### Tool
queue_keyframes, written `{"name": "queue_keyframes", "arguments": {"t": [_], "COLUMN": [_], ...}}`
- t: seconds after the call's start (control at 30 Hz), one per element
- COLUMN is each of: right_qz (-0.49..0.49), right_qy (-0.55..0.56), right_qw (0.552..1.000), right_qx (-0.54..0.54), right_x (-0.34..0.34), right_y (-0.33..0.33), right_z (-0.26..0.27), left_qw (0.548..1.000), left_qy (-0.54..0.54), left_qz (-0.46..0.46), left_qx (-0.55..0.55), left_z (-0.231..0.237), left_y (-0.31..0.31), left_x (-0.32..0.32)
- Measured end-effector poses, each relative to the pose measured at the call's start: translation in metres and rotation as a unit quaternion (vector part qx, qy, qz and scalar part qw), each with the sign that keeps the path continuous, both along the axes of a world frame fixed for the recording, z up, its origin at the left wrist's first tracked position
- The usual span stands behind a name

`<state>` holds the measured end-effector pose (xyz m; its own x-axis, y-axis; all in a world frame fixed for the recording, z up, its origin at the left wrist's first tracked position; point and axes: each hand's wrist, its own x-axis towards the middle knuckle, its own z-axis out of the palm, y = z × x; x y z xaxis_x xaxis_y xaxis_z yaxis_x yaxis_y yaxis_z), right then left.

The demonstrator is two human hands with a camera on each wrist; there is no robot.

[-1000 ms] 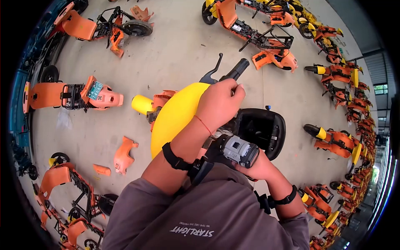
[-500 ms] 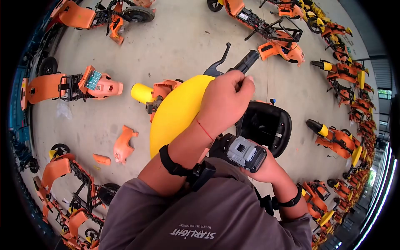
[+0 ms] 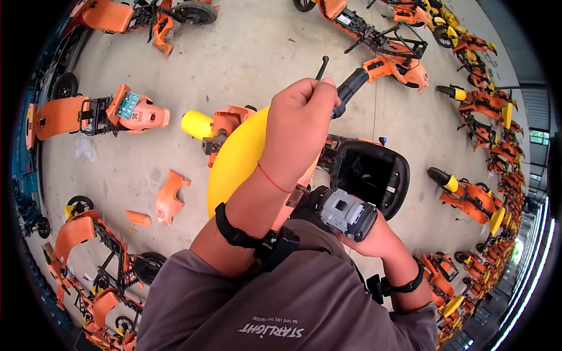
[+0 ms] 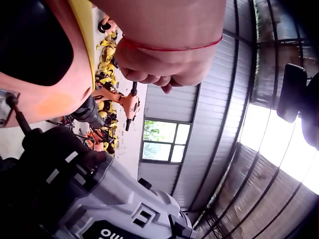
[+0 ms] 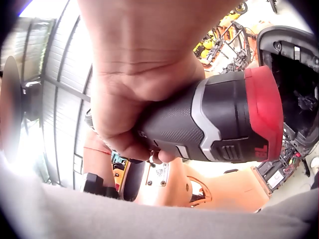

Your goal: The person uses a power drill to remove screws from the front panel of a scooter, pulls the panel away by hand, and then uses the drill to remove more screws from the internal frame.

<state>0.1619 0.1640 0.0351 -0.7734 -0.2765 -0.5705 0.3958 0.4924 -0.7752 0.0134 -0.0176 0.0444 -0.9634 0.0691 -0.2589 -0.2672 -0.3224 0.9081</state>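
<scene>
My right hand (image 3: 369,237) grips a cordless drill (image 3: 345,213), grey at its battery and black with a red end (image 5: 264,114) in the right wrist view. The left wrist view shows the drill's thin bit (image 4: 21,117) reaching a small metal plate (image 4: 7,107) on the orange body panel (image 4: 55,99) of a scooter. My left hand (image 3: 301,117) is a curled fist beside the black handlebar grip (image 3: 353,88), overlapping the brake lever (image 3: 322,67) in the head view. No object shows in it. Under the left forearm lies the scooter's yellow front cover (image 3: 240,169).
A black open storage bin (image 3: 370,175) sits right of the drill. Around stand partly stripped orange scooters (image 3: 99,120), with a dense row (image 3: 497,146) along the right. Loose orange panels (image 3: 170,199) lie on the concrete floor (image 3: 117,169) at left.
My left fist has moved away from the handlebar grip, leftward and forward, and now covers part of the brake lever. The drill shifted slightly right at first, then stayed nearly still.
</scene>
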Motion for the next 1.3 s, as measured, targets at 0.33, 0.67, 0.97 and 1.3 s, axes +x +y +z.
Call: {"name": "queue_keyframes", "arguments": {"t": [0.33,0.67,0.97,1.3], "right_qz": [0.039,0.049,0.117,0.241], "right_qy": [0.106,0.145,0.17,0.27], "right_qw": [0.993,0.988,0.973,0.915], "right_qx": [0.027,0.016,0.102,0.177], "right_x": [-0.002,-0.005,-0.021,-0.048], "right_y": [-0.001,-0.002,0.0,-0.004], "right_z": [-0.002,-0.003,0.008,0.03], "left_qw": [1.0,0.999,0.994,0.996], "left_qy": [0.007,-0.014,-0.046,-0.033], "left_qz": [-0.005,-0.019,-0.034,-0.027], "left_qx": [0.021,0.044,0.093,0.081], "left_z": [-0.003,-0.003,0.0,-0.005], "left_y": [0.002,0.002,0.001,0.006], "left_x": [0.001,0.003,0.003,0.006]}}
